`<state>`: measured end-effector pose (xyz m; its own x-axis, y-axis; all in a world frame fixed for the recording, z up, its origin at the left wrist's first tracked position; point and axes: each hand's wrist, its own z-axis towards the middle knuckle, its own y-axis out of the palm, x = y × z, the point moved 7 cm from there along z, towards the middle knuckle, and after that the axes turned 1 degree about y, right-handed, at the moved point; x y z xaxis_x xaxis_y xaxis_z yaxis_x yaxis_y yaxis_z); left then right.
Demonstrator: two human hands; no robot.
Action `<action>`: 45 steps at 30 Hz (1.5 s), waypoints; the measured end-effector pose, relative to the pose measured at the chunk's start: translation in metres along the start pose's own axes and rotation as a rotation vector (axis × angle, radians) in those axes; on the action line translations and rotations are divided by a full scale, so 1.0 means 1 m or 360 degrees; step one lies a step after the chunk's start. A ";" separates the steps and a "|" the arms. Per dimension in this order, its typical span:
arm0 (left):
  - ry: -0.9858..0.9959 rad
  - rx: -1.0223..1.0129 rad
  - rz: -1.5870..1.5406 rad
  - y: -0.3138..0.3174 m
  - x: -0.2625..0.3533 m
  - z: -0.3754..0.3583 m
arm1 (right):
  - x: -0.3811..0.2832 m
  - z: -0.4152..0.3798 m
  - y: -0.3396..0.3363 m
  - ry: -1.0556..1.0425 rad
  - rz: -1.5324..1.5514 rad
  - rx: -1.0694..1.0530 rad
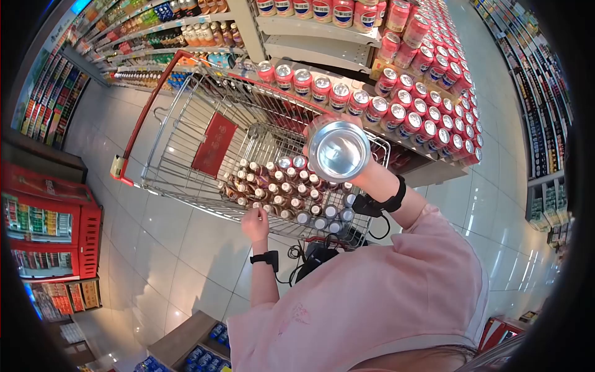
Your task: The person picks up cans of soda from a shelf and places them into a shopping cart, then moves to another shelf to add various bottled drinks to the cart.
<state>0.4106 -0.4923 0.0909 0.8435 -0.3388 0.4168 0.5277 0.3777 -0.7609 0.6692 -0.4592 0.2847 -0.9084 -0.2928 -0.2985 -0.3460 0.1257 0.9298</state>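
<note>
Raised close to the camera, my right hand (365,170) is wrapped round a drink can (338,150), whose round silver end faces me. Beneath it stands a wire shopping cart (176,152) with a red handle. Many small dark bottles (279,189) with white caps fill part of the cart, next to several bottles with grey caps (331,212) and a few cans (291,162). My left hand (255,225) is at the cart's near rim, its fingers curled and nothing showing in them. Both wrists wear black bands.
Rows of red cans (427,118) are stacked on a display (434,167) along the cart's far side. Bottle shelves (180,37) line the back. A red drinks cooler (87,232) stands at left, a box of blue packs (186,341) at bottom, and another shelf (533,80) at right.
</note>
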 end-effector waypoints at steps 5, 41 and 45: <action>-0.0012 0.0003 -0.0100 0.000 -0.003 0.000 | 0.013 0.020 -0.004 0.0166 0.0121 -0.0029; -0.0120 -0.0251 -0.0295 0.004 -0.009 0.003 | 0.172 0.305 -0.363 0.0237 -0.3988 -0.0015; -0.0030 -0.0110 -0.0250 0.002 -0.003 0.011 | 0.170 0.311 -0.371 0.0489 -0.3931 0.0068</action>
<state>0.4103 -0.4807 0.0939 0.7531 -0.3723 0.5424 0.6458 0.2611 -0.7175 0.5705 -0.2604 -0.1784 0.9532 0.0572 -0.2969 -0.2361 -0.4725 -0.8491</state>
